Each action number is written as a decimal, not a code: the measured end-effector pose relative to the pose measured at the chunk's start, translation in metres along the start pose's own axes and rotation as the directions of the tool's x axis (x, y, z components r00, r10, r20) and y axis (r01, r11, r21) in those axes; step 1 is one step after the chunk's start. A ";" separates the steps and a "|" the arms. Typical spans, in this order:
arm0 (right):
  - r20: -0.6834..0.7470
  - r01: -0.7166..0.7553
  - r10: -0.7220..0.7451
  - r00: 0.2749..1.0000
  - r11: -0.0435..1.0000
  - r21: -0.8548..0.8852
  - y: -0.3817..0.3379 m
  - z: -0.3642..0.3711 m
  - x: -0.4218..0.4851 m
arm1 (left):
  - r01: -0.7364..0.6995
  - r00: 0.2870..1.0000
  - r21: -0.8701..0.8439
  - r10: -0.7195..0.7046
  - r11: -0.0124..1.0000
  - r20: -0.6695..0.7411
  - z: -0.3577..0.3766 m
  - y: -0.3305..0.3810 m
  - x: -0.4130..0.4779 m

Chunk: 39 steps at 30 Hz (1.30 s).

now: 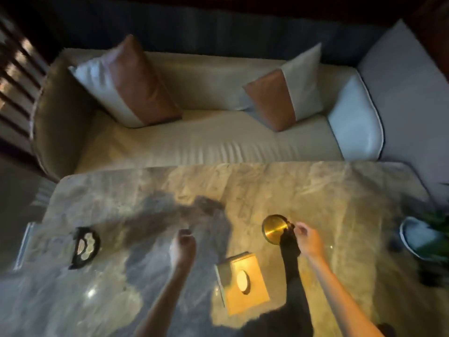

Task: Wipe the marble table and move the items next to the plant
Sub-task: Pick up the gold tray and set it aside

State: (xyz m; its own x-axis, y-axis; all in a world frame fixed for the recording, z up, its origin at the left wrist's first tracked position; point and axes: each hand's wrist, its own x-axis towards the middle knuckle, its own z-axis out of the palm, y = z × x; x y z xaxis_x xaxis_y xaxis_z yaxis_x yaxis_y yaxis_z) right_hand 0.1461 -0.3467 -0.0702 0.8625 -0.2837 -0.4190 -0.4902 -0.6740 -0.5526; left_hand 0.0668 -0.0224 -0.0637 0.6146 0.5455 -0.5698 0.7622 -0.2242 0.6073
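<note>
Dim lamplight falls across the marble table [303,188], which runs in front of a pale sofa [206,139] with two tan-and-white cushions. Several items stand on the stone: a round brass dish [273,228] right of centre, a yellow-lit square box [245,283] nearer the person, and a black holder [85,246] far off on the left side. The potted plant [427,237] sits at the table's right edge, in a white pot.

Most of what could go wrong lies with the brass dish. It looks smooth and thin-rimmed, and a pinch at one edge could let it tip or slide and knock against the marble. The light is poor and the picture blurred, so a misjudged reach toward the plant might also brush the leaves or the pot. No cloth is plainly visible, so the wiping may be skipped or done around the items instead of under them.

The right hand [307,239] is just beside the dish, on its right edge, fingers curled in a loose pinch; whether they have closed on the rim I cannot tell. The left hand [183,246] hovers over bare marble, half curled, well apart from the dish and apparently empty. The box lies between the two forearms.
</note>
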 end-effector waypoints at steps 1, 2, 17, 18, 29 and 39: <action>0.006 -0.046 0.046 0.999 0.999 0.023 0.014 -0.002 0.004 | -0.030 0.997 0.025 0.029 0.999 0.071 0.020 0.016 -0.006; 0.011 -0.083 0.082 0.997 0.996 0.043 0.020 -0.001 0.007 | -0.049 0.991 0.023 0.045 0.999 0.124 0.036 0.035 -0.016; 0.102 -0.089 0.079 0.992 0.991 0.101 0.051 0.031 0.029 | -0.095 0.937 0.193 0.023 0.976 0.347 0.201 0.081 -0.038; 0.112 -0.094 0.082 0.990 0.990 0.105 0.052 0.031 0.029 | -0.073 0.941 0.172 0.011 0.982 0.339 0.203 0.080 -0.036; 0.141 -0.030 0.008 0.990 0.988 0.154 0.031 0.034 0.017 | 0.159 0.938 -0.105 -0.117 0.982 0.326 0.176 0.079 -0.029; 0.378 0.203 -0.236 0.895 0.971 0.126 -0.092 0.106 -0.051 | 0.151 0.981 -0.175 -0.125 0.973 0.151 0.025 0.008 0.007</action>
State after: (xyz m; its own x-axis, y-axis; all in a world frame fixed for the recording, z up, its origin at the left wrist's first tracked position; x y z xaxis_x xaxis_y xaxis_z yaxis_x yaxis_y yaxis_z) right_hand 0.1338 -0.1985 -0.0744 0.8403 0.1632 -0.5169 -0.3168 -0.6259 -0.7127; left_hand 0.0825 -0.0407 -0.0767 0.5378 0.4410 -0.7186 0.7990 0.0056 0.6014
